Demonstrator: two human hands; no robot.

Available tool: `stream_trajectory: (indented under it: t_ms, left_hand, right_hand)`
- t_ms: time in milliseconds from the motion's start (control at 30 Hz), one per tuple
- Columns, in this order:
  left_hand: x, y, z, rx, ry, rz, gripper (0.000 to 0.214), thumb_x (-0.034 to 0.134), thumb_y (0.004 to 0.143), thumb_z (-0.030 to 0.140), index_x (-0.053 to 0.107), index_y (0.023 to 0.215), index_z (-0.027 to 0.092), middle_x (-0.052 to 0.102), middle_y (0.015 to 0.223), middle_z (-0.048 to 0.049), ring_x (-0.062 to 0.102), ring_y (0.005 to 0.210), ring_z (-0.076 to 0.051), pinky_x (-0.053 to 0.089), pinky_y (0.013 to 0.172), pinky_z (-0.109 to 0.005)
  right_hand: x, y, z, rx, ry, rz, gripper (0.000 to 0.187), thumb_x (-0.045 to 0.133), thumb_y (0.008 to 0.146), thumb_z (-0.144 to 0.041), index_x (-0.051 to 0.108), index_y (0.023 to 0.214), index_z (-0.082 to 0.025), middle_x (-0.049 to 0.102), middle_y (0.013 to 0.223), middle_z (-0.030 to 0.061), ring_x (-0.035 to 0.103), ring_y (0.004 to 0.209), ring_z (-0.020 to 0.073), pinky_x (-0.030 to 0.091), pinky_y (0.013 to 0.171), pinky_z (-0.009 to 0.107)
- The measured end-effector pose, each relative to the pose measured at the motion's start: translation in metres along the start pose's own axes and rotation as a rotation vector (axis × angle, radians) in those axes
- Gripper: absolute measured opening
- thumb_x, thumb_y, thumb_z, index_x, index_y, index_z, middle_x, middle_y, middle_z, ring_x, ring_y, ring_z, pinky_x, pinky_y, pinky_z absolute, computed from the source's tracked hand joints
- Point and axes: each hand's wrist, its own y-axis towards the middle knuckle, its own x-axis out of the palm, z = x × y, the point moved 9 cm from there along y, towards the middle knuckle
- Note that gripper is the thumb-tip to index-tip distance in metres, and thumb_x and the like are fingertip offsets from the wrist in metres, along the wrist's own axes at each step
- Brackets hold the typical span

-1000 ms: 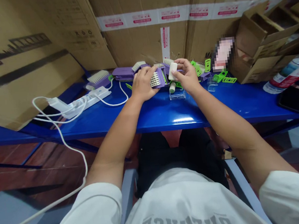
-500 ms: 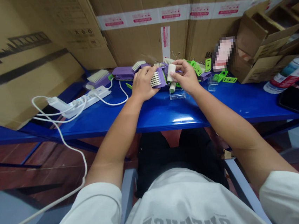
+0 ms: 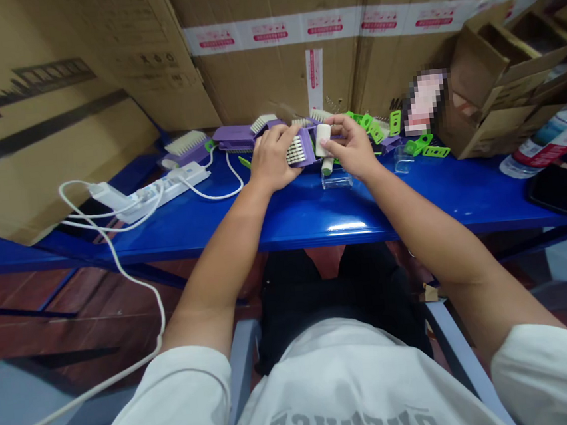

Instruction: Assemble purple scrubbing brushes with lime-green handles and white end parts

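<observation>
On the blue metal tabletop (image 3: 289, 218), a white power strip with looping white cables (image 3: 161, 187) lies at nine o'clock from the left hand (image 3: 269, 162). That hand's grip is clenched around a purple plastic brush block with cream bristles (image 3: 300, 149). Just beside the block, at its three o'clock, the right hand (image 3: 355, 149) has its grip pinched on a small white rounded rectangular piece (image 3: 323, 140). A clear plastic box (image 3: 336, 178) sits at six o'clock from that piece. Green plastic clips (image 3: 427, 146) lie at three o'clock from the right hand. A black phone (image 3: 557, 189) rests well apart at four o'clock.
</observation>
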Motion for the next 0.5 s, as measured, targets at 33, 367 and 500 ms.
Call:
stream_trajectory:
  t_ms: [33,367,500]
  left_hand:
    - [0.0002,0.0000,0.0000,-0.009,-0.001,-0.011,0.090,0.088,0.089,0.034,0.057,0.174,0.036,0.068,0.166,-0.0127,0.066,0.155,-0.044,0.055,0.131,-0.059]
    - [-0.0024,-0.0010,0.0028,-0.003,0.006,-0.007,0.092,0.089,0.086,0.031,0.059,0.173,0.034,0.070,0.167,-0.0137,0.067,0.154,-0.044,0.056,0.130,-0.060]
    - [-0.0031,-0.0011,0.0019,-0.011,-0.003,0.001,0.089,0.091,0.089,0.038,0.060,0.173,0.034,0.070,0.165,-0.0146,0.066,0.154,-0.044,0.056,0.130,-0.060]
  right_hand:
    - [0.0007,-0.0001,0.0003,-0.001,-0.004,-0.010,0.094,0.090,0.073,-0.104,0.066,0.134,-0.036,0.084,0.127,0.0056,0.087,0.104,0.0291,0.080,0.095,0.055]
    - [0.0002,0.0013,0.0050,-0.021,-0.071,-0.041,0.090,0.086,0.080,-0.102,0.065,0.141,-0.038,0.083,0.133,0.0080,0.086,0.111,0.0321,0.079,0.096,0.057]
    - [0.0009,0.0007,0.0026,-0.020,-0.058,-0.037,0.093,0.086,0.077,-0.104,0.066,0.138,-0.037,0.083,0.129,0.0070,0.086,0.107,0.0306,0.078,0.095,0.056]
